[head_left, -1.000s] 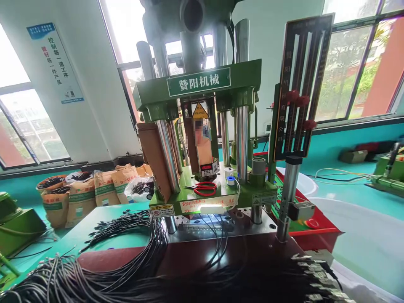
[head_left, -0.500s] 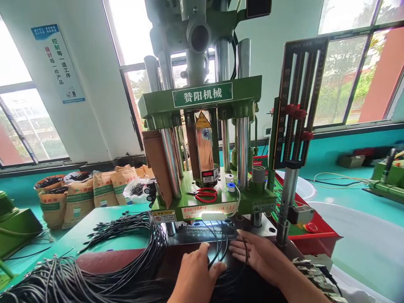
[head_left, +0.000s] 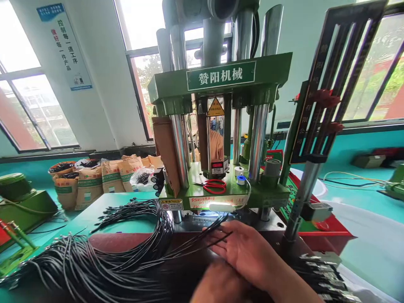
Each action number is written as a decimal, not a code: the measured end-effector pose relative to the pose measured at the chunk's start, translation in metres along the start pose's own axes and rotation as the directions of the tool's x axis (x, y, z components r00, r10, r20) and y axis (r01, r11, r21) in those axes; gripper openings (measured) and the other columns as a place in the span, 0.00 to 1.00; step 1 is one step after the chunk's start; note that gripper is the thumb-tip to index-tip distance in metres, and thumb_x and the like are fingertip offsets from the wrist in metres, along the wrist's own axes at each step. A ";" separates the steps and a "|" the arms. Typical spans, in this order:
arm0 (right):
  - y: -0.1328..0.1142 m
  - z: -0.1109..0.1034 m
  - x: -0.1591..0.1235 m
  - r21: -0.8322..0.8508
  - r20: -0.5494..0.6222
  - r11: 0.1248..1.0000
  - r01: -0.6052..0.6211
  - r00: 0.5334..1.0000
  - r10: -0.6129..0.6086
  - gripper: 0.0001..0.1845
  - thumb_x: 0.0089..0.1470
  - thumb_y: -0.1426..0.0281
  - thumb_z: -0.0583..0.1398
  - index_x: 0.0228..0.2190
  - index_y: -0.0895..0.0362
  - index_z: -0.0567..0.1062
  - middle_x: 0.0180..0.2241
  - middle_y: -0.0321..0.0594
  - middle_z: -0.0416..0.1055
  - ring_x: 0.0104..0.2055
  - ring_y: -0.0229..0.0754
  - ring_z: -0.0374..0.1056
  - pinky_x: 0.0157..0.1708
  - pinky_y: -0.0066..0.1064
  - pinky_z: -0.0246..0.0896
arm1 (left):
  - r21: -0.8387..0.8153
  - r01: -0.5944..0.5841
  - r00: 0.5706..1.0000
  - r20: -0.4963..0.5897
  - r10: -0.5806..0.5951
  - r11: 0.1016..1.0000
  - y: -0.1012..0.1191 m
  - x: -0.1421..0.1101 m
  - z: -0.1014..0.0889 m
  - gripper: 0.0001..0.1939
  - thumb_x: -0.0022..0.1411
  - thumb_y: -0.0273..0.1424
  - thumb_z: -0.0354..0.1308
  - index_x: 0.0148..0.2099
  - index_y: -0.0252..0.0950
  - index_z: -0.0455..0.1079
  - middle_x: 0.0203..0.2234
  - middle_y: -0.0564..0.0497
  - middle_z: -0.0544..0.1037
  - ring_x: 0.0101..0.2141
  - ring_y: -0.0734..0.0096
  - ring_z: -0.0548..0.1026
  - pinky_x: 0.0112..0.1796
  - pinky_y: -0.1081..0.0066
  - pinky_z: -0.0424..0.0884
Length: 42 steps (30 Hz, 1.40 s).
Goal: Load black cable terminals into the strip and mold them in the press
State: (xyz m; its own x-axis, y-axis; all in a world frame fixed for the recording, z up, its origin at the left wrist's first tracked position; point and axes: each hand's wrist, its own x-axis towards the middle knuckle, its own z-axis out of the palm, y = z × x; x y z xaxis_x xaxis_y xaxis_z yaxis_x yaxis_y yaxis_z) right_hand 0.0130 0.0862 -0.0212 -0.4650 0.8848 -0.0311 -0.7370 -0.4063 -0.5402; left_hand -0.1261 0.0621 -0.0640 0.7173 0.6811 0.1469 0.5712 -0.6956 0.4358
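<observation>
My right hand [head_left: 241,248] is in front of the green press, palm turned to the left. Several thin black cables [head_left: 192,244] run into its fingers, gathered near the thumb, and one loose end lies across the fingers. My left hand [head_left: 219,283] is low in front of it, smeared by motion, so its fingers cannot be made out. The same cables trail left toward a large bundle of black cables [head_left: 104,273] on the table. Just behind my right hand is the metal mould [head_left: 189,224] at the base of the press [head_left: 221,75], under a lit lamp.
Red-handled scissors [head_left: 214,186] and a blue-and-white tape roll [head_left: 240,180] lie on the press plate. A slotted black scale panel [head_left: 334,84] rises at right, beside a red-edged tray [head_left: 328,235]. Metal parts [head_left: 328,275] sit lower right. Filled paper sacks [head_left: 90,183] stand behind.
The cables have come away from the mould and now stretch left from my right hand. My left hand has dropped lower and blurs. The view has shifted, bringing the press nearer.
</observation>
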 end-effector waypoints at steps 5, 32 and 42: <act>-0.016 -0.017 -0.018 -0.790 0.043 0.611 0.049 0.999 -0.025 0.34 0.38 0.68 0.71 0.50 0.52 0.71 0.50 0.42 0.70 0.56 0.52 0.60 0.58 0.45 0.48 | -0.056 0.327 0.945 -0.001 -0.327 0.943 -0.037 -0.029 -0.053 0.33 0.52 0.37 0.62 0.60 0.43 0.60 0.58 0.49 0.66 0.58 0.59 0.62 0.58 0.63 0.57; 0.009 -0.022 -0.004 -0.906 0.008 -0.423 -0.004 1.000 -0.025 0.04 0.49 0.68 0.63 0.30 0.54 0.78 0.34 0.39 0.72 0.37 0.44 0.69 0.38 0.30 0.60 | -0.063 0.270 0.950 0.183 -0.254 0.961 -0.046 -0.023 -0.076 0.05 0.54 0.26 0.53 0.36 0.38 0.67 0.34 0.54 0.73 0.37 0.70 0.69 0.38 0.73 0.62; 0.010 -0.015 -0.009 -0.916 0.056 -0.398 0.057 0.998 0.013 0.11 0.55 0.68 0.56 0.40 0.56 0.72 0.39 0.42 0.74 0.43 0.45 0.68 0.44 0.31 0.58 | -0.033 0.271 0.944 0.203 -0.259 0.962 -0.045 -0.025 -0.079 0.07 0.53 0.27 0.57 0.36 0.40 0.67 0.34 0.56 0.73 0.36 0.69 0.69 0.37 0.73 0.61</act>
State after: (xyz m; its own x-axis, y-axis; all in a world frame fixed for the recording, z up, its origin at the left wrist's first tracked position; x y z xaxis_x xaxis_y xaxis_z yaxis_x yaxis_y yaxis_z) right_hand 0.0169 0.0776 -0.0386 -0.5015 0.8651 0.0090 0.7160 0.4209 -0.5569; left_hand -0.2016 0.0945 -0.0168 0.6102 0.7771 -0.1543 0.7309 -0.4769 0.4882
